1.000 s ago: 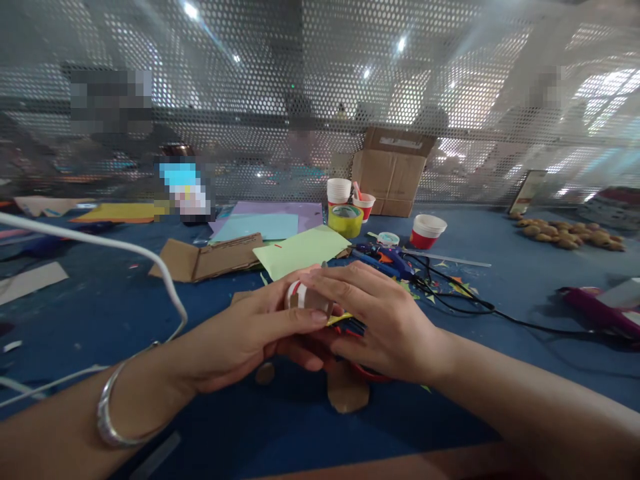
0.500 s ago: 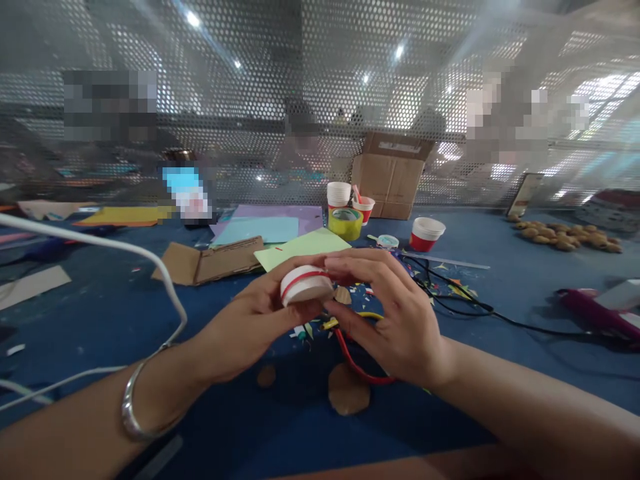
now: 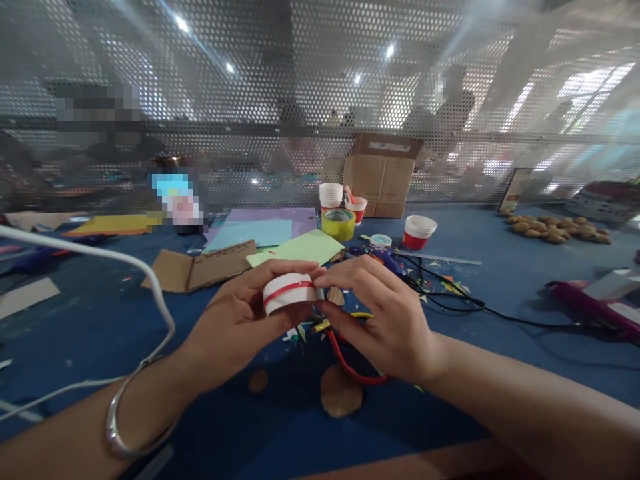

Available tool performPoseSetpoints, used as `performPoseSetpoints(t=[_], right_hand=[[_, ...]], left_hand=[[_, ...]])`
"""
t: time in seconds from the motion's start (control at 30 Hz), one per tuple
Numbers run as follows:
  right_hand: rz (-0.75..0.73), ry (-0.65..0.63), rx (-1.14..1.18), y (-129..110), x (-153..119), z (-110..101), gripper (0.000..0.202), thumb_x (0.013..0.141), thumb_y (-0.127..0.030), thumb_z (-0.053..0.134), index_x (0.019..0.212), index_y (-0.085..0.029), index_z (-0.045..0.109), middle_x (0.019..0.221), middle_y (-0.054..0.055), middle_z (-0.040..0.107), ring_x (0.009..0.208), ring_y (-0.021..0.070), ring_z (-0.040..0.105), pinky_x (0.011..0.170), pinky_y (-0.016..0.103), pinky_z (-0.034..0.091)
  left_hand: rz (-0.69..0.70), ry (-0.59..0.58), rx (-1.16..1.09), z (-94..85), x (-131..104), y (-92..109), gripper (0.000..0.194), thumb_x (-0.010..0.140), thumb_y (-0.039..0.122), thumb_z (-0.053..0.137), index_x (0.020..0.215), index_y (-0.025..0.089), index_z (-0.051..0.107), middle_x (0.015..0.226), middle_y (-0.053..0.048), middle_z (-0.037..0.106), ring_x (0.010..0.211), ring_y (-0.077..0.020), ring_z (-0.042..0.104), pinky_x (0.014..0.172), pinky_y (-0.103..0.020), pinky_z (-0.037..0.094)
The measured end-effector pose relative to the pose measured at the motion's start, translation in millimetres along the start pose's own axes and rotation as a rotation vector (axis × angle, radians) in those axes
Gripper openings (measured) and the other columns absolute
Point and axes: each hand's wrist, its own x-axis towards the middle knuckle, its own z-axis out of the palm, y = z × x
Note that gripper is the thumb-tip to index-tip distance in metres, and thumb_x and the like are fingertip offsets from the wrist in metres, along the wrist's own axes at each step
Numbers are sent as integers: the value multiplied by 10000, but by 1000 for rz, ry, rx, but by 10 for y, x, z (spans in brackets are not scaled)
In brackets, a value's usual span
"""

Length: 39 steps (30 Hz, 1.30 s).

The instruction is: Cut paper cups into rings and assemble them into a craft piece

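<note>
A short white round piece with a red stripe round its side (image 3: pixel 289 292) is held up over the blue table. My left hand (image 3: pixel 235 327) grips it from the left, fingers behind and thumb underneath. The fingertips of my right hand (image 3: pixel 383 313) pinch at its right edge. Below the hands lie a larger cardboard disc (image 3: pixel 341 391) and a smaller one (image 3: pixel 259 381). Red-handled scissors or pliers (image 3: pixel 345 363) rest partly hidden behind my right hand, among paper scraps.
Behind stand red-and-white paper cups (image 3: pixel 420 233), yellow-green tape (image 3: pixel 338 225) and a cardboard box (image 3: pixel 383 177). Coloured paper and folded cardboard (image 3: pixel 220 265) lie left. A white cable (image 3: pixel 145 270) crosses the left; a black cord and purple glue gun (image 3: pixel 595 310) lie right.
The white piece has turned in my hands, so more of its striped side faces the camera. The whole view has shifted slightly.
</note>
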Motion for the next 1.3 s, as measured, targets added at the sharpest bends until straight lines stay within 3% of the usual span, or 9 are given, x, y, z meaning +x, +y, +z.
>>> performPoseSetpoints(t=[0.17, 0.3, 0.43, 0.6, 0.93, 1.07, 1.2, 1.3], right_hand=[[-31, 5, -35, -21, 5, 4, 210, 978, -77, 656, 1180, -128, 678, 1088, 116, 747, 1028, 215, 709, 912, 357, 597], [-32, 21, -48, -56, 8, 9, 178, 988, -77, 642, 1151, -132, 687, 1058, 115, 748, 989, 204, 713, 886, 340, 606], [-31, 32, -50, -74, 9, 16, 184, 984, -72, 639, 1150, -125, 699, 1074, 127, 749, 993, 207, 713, 883, 346, 615], [-23, 33, -46, -88, -6, 28, 191, 989, -70, 638, 1162, -93, 718, 1058, 139, 741, 966, 201, 711, 850, 341, 621], [3, -4, -68, -111, -43, 34, 195, 1021, -121, 618, 1183, -161, 718, 1070, 117, 744, 946, 200, 712, 835, 357, 626], [31, -10, -44, -74, -31, 40, 204, 1024, -97, 599, 1172, -170, 718, 1065, 109, 747, 968, 199, 712, 857, 354, 619], [83, -5, -26, -10, -16, 67, 158, 1014, -133, 640, 1150, -163, 717, 1067, 102, 749, 996, 200, 704, 887, 348, 608], [118, 38, -37, -3, -11, 95, 100, 992, -143, 679, 1081, -174, 709, 1017, 74, 759, 965, 193, 705, 861, 329, 599]], left_hand=[[-27, -141, -90, -26, -41, -37, 377, 953, 441, 755, 1315, 349, 704, 1089, -7, 749, 963, -182, 667, 831, -230, 541], [-5, -95, -34, 4, -70, -23, 354, 992, 510, 671, 1270, 299, 727, 1132, -29, 732, 976, -201, 656, 837, -252, 534], [-112, -92, -144, 18, -89, -47, 334, 1023, 550, 599, 1251, 346, 734, 1089, 1, 724, 878, -167, 615, 725, -224, 498], [-159, -120, -342, 49, -69, -65, 261, 1017, 484, 637, 1175, 324, 769, 1074, 0, 704, 966, -176, 611, 829, -227, 501], [-299, -185, -510, 118, -49, 0, 210, 1059, 343, 568, 1101, 255, 754, 912, -6, 713, 831, -151, 644, 737, -223, 548], [-377, -130, -528, 153, -26, -12, 203, 1028, 374, 615, 1063, 238, 761, 899, -11, 707, 785, -152, 646, 700, -229, 572], [-446, 50, -601, 186, 29, 7, 178, 997, 259, 621, 1001, 201, 789, 967, -33, 711, 830, -164, 653, 718, -252, 621], [-409, 136, -663, 185, 55, 37, 174, 977, 224, 630, 964, 190, 800, 956, -40, 721, 849, -166, 662, 749, -251, 636]])
